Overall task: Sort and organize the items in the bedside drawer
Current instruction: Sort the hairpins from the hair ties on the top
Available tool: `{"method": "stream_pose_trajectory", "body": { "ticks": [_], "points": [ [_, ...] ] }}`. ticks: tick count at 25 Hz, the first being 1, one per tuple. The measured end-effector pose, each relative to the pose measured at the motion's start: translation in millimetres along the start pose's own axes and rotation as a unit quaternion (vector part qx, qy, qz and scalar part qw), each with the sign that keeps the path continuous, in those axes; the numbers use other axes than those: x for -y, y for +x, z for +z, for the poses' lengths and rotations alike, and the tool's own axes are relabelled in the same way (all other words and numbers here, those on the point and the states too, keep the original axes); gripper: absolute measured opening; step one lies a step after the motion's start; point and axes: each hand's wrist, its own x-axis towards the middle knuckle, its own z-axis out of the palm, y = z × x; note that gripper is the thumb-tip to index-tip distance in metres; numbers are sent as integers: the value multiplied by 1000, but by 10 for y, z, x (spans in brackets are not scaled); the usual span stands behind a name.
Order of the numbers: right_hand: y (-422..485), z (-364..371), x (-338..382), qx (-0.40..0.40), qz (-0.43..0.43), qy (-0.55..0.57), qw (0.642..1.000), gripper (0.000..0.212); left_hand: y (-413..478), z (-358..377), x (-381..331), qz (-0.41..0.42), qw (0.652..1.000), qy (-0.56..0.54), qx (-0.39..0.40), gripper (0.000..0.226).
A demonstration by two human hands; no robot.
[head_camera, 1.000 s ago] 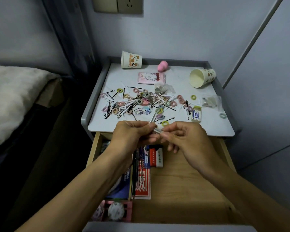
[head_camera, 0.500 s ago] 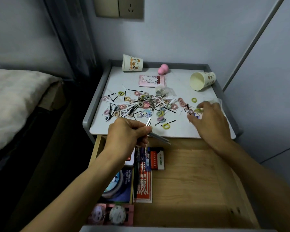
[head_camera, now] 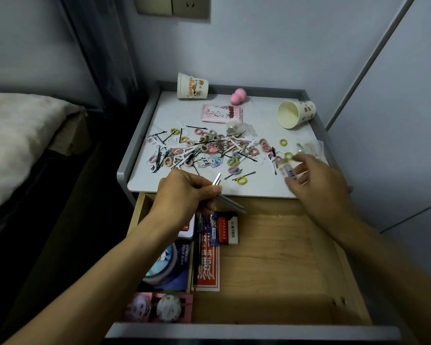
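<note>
Well, white grey-rimmed bedside tabletop (head_camera: 259, 186) strewn with pastel hair ties (head_camera: 241, 180); left hand (head_camera: 184, 192) grips silver metal tweezers (head_camera: 230, 202); right hand (head_camera: 316, 180) blurred, hold unclear.

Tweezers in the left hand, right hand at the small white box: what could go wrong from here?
1. The left hand grips the tweezers partway along; their long end hangs over the open drawer and could slip in.
2. The right hand, blurred, is at the small white box; it may sweep the green hair tie by its fingers off the tabletop.
</note>
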Motion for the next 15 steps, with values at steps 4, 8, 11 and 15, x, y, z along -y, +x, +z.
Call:
{"method": "stream_pose_trajectory", "body": {
  "ticks": [4,8,11,15],
  "points": [
    [-603,208,-102,260,-134,-17,956,43,-70,-18,108,-14,998,63,6,11],
    [-793,669,-173,380,-144,-77,910,38,-150,-6,176,-11,993,113,15,12],
    [-781,867,-211,407,-148,-91,897,42,-122,-26,215,-14,993,115,24,11],
    [-620,782,-41,326,-53,75,941,28,-94,-69,194,-30,994,102,39,12]
  ]
}}
